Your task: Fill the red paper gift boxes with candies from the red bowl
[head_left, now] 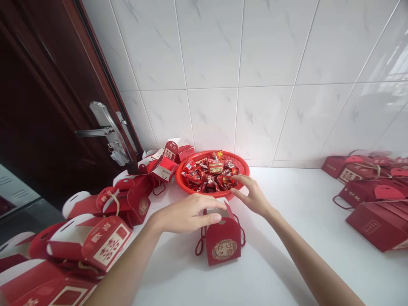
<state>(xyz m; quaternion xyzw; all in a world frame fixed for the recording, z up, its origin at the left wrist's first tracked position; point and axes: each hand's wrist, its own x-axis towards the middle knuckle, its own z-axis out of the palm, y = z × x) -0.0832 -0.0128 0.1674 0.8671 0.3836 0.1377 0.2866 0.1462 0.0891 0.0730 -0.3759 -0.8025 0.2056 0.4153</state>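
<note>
A red paper gift box (223,240) with dark red cord handles stands upright on the white table, its top flaps up. My left hand (194,212) is over the box's open top, fingers stretched out with the thumb apart; I see nothing in it. Behind the box, a red plastic basket (180,180) is filled with wrapped candies (216,166) in red and gold. My right hand (251,193) is at the basket's right front rim, thumb and fingers apart, fingertips near the candies. Nothing shows between them.
On the left are several more red gift boxes (105,242), many with flaps open. Several red boxes (372,221) stand along the right side. A white tiled wall (210,63) rises behind the table (274,272). A dark wooden door (47,85) with a metal handle (92,133) is at left.
</note>
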